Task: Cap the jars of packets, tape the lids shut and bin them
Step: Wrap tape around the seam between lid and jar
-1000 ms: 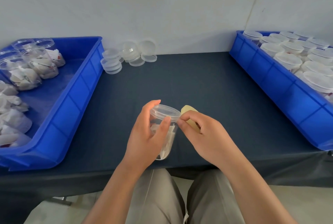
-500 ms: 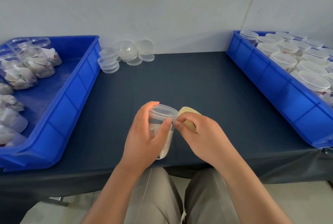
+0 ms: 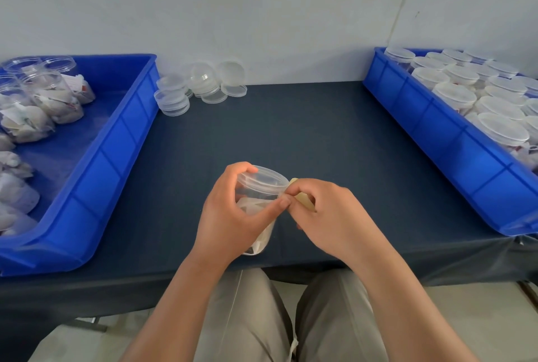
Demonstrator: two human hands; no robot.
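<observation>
My left hand (image 3: pixel 233 216) grips a clear jar (image 3: pixel 260 190) of white packets, its clear lid on, held above the table's front edge. My right hand (image 3: pixel 326 213) holds a yellowish tape roll (image 3: pixel 304 201), mostly hidden by its fingers, and its fingertips press at the jar's rim on the right side. Any tape strip on the jar is too faint to tell.
A blue bin (image 3: pixel 116 140) on the left holds several uncapped jars of packets (image 3: pixel 43 99). A blue bin (image 3: pixel 431 134) on the right holds several capped jars (image 3: pixel 454 93). Loose clear lids (image 3: pixel 201 88) are stacked at the back of the dark table (image 3: pixel 291 128), by the wall.
The hands and jar stay in nearly the same place. My right fingers have closed in tighter against the jar's rim, covering more of the tape roll.
</observation>
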